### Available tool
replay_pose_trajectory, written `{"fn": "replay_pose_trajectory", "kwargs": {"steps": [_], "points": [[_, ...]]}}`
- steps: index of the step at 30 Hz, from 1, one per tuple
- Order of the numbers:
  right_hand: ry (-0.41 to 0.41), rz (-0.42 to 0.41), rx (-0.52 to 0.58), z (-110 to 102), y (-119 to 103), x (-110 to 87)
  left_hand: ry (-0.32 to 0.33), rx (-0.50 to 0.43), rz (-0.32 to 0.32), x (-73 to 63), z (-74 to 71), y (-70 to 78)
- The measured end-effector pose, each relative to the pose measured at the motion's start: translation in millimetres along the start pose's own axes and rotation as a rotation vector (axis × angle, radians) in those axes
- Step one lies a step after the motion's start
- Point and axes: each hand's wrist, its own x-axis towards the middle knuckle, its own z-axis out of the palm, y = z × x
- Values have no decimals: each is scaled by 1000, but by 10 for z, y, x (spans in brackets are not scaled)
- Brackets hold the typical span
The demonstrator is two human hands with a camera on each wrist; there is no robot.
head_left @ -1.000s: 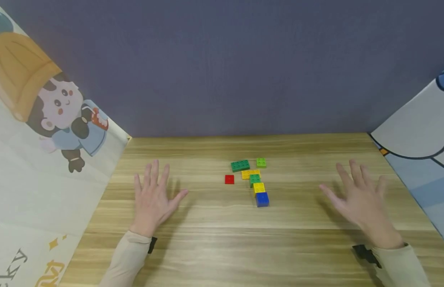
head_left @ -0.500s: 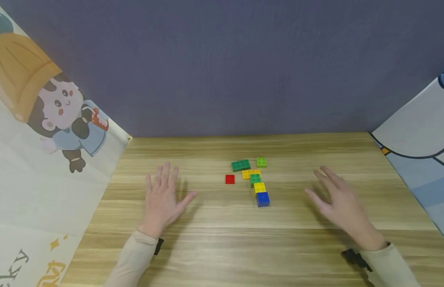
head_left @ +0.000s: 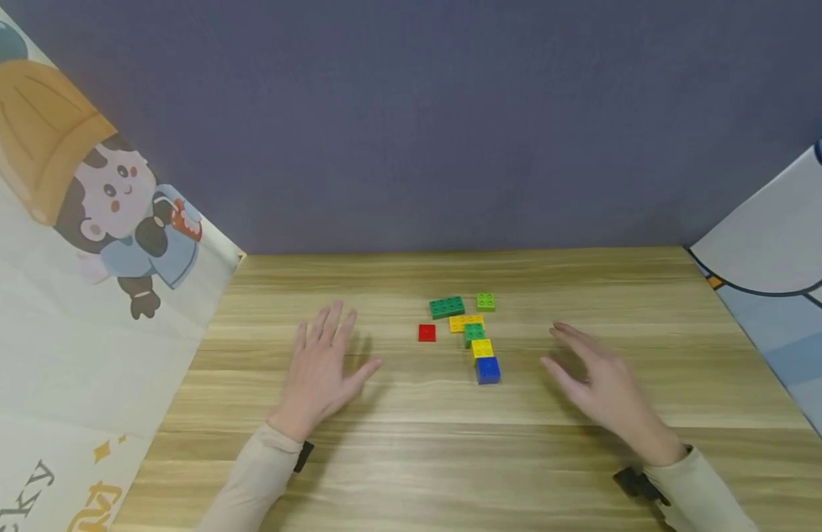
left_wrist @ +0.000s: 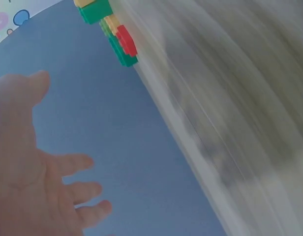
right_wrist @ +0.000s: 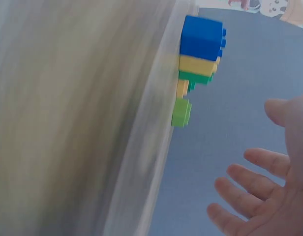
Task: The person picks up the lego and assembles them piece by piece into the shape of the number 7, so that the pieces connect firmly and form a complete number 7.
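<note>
My left hand (head_left: 320, 369) hovers over the table left of a group of toy bricks, fingers spread and holding nothing. Nearest to it is a flat red brick (head_left: 427, 333). To the right of the bricks, my right hand (head_left: 606, 384) is held above the table, fingers loosely extended and apart from everything. Closest to that hand is a blue brick (head_left: 487, 370). A yellow brick (head_left: 481, 349), a green brick (head_left: 473, 334) and a long yellow brick (head_left: 461, 323) run back from the blue one. Behind lie a long dark green brick (head_left: 447, 307) and a light green brick (head_left: 486, 301).
The bricks sit on a wood-grain table (head_left: 411, 458). A dark blue-grey panel (head_left: 450, 133) rises along its back edge. Printed white panels stand at the left (head_left: 65, 355) and right (head_left: 776, 244) sides.
Both hands have moved inward toward the bricks, the left hand to the right and the right hand to the left. The right hand's fingers have drawn closer together. The bricks stay put.
</note>
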Motion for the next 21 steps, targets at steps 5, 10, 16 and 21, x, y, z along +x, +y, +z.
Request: {"fn": "replay_pose_trajectory", "kwargs": {"steps": [5,10,16,21], "points": [[0,-6,48,94,-56,18,-49,-34,21,23,26,76],[-19,-6,82,170,-98,41,-93,-42,39,42,69,168],[-61,14,106,221,-156,60,-123,-66,96,89,106,298],[-67,3,112,262,-190,71,-120,-84,139,130,128,425]]}}
